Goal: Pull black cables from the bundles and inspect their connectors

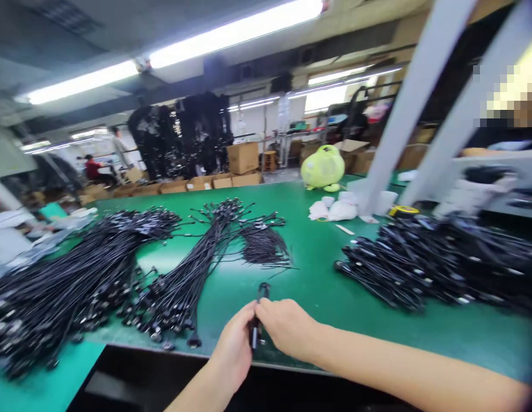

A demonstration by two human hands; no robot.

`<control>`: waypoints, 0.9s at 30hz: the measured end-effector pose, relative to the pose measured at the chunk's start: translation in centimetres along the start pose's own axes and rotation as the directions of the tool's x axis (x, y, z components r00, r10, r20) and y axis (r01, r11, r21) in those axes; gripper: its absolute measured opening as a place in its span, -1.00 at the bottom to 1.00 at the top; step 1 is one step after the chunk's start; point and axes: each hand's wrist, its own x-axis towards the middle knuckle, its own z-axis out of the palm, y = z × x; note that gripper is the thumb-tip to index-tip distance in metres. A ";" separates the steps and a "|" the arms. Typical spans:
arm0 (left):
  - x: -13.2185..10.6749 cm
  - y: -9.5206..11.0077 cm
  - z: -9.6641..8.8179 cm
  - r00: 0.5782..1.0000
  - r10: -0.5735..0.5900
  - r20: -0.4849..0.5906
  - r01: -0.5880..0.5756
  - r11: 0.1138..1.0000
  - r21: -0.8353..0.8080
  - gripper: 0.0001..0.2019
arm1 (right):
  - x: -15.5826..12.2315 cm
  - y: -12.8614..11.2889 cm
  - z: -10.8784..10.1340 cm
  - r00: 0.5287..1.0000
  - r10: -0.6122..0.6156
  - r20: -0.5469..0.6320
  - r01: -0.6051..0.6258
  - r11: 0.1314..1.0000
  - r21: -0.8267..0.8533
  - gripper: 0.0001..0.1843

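Near the table's front edge, my left hand [235, 346] and my right hand [288, 325] meet around a folded black cable [264, 290]. Fingers of both hands are closed on it. A loop sticks out beyond the fingertips, and a dark end with a shiny part hangs below; the middle is hidden by my fingers. Left of my hands lies a long bundle of black cables [199, 257] with connectors at both ends. Behind the hands is a smaller pile of thin black ties or wires [262, 245]; which of these, I cannot tell.
Another large cable bundle [89, 252] covers the table's left. Folded cables [403, 269] are heaped on the right, by a yellow tape measure [404, 212]. Slanted white posts [414, 103] rise behind white bags [341, 209] and a lime-green round object [323, 169]. People sit or stand far off.
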 end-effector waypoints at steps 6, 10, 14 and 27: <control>2.3 -0.5 -2.5 0.958 0.240 0.157 -0.276 0.921 0.276 -0.47 | 0.6 -0.3 0.7 0.851 0.433 0.296 -0.406 0.186 0.895 -0.75; 1.9 -0.5 -5.2 0.710 0.187 0.679 -0.630 0.598 0.495 -0.71 | -0.9 0.4 1.7 0.803 0.394 0.448 -0.440 -0.117 0.891 -0.80; 0.7 -0.9 -5.0 0.703 -0.116 0.701 -0.528 0.575 0.625 -0.64 | -2.3 0.9 0.4 0.772 0.580 0.260 -0.347 0.043 0.937 -0.75; 0.0 1.0 -3.8 0.930 0.048 0.364 -0.261 0.783 0.565 -0.18 | -3.3 -0.5 1.7 0.984 0.179 0.023 -0.131 0.621 0.772 -0.74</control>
